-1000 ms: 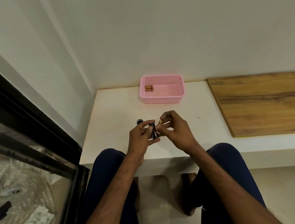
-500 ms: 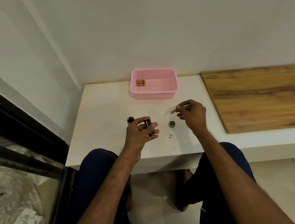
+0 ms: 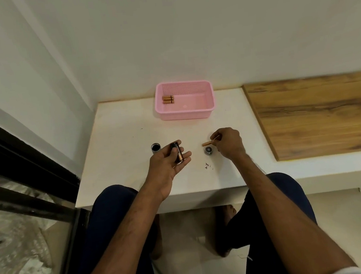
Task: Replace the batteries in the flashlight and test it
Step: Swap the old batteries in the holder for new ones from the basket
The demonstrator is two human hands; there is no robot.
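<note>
My left hand (image 3: 168, 162) lies palm up over the white table (image 3: 120, 155) and holds a black battery holder (image 3: 177, 152) with copper cells in it, thumb curled over its top. My right hand (image 3: 228, 143) pinches a single copper battery (image 3: 207, 143) by one end, just above the table. A round flashlight end cap (image 3: 208, 151) stands below that battery. The open black flashlight tube (image 3: 155, 148) stands upright left of my left hand. A few more batteries (image 3: 168, 99) lie in the pink basket (image 3: 186, 113) at the back.
A wooden board (image 3: 317, 114) covers the table's right part. Small dark specks (image 3: 208, 166) lie near the front edge. A wall rises behind the basket, a black-framed glass panel (image 3: 25, 172) stands at the left, and my knees sit under the table edge.
My hands came apart: the right one pulled a battery out and carried it right, over the end cap. The left hand has opened its fingers, showing the holder. The camera tilted slightly.
</note>
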